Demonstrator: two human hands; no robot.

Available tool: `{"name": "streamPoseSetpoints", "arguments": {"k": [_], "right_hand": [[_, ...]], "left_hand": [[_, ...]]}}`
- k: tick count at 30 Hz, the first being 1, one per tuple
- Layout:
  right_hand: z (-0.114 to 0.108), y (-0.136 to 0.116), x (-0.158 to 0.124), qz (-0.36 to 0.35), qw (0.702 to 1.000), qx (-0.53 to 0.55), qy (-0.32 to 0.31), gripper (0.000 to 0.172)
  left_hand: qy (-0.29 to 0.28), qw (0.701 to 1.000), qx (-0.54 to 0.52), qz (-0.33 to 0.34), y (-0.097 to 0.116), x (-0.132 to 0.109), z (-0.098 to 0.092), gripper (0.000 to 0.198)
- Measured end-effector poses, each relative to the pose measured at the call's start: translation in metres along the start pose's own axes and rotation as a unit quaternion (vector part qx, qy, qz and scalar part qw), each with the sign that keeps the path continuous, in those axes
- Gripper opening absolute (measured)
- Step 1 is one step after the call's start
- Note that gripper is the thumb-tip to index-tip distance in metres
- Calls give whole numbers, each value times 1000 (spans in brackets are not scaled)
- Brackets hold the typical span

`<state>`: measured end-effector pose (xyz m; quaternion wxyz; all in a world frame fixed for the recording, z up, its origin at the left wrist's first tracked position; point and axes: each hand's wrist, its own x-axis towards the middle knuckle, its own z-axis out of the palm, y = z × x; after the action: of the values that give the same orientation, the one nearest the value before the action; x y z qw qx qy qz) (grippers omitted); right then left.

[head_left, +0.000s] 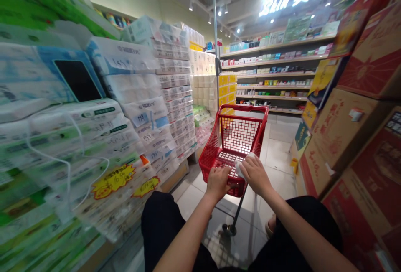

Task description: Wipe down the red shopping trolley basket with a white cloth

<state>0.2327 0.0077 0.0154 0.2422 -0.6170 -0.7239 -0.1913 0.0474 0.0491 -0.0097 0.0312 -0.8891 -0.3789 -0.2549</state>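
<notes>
A red plastic shopping cart (240, 126) stands in front of my knees, its mesh basket tilted a little in view. My left hand (218, 183) is closed on the near rim of the basket, thumb below it. Just right of it, my right hand (255, 172) is closed round a crumpled white tissue or cloth (239, 168), and more white shows at its fingertips. This hand lies over the basket's near right corner. What its fingers press against is partly hidden. Nothing is visible inside the basket.
Tall stacks of wrapped tissue packs (147, 113) line the left, with a dark-screened phone (77, 80) and white cable on them. Cardboard cartons (347, 125) are piled at the right. Product shelves (272, 73) stand behind a glass door's handle (218, 66). Pale floor tiles (280, 155) run between.
</notes>
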Motion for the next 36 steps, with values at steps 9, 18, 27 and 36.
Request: {"name": "streamPoseSetpoints", "arguments": {"k": [9, 18, 27, 36], "right_hand": [[12, -43, -34, 7, 999, -31, 43, 20], [2, 3, -37, -46, 998, -20, 30, 19], [17, -37, -22, -3, 998, -63, 21, 21], [35, -69, 8, -60, 997, -45, -14, 22]], "left_hand": [[6, 1000, -15, -17, 15, 5, 12, 52], [2, 995, -58, 86, -11, 12, -16, 68], [3, 999, -52, 4, -45, 2, 8, 58], [29, 991, -128, -15, -53, 4, 14, 70]]}}
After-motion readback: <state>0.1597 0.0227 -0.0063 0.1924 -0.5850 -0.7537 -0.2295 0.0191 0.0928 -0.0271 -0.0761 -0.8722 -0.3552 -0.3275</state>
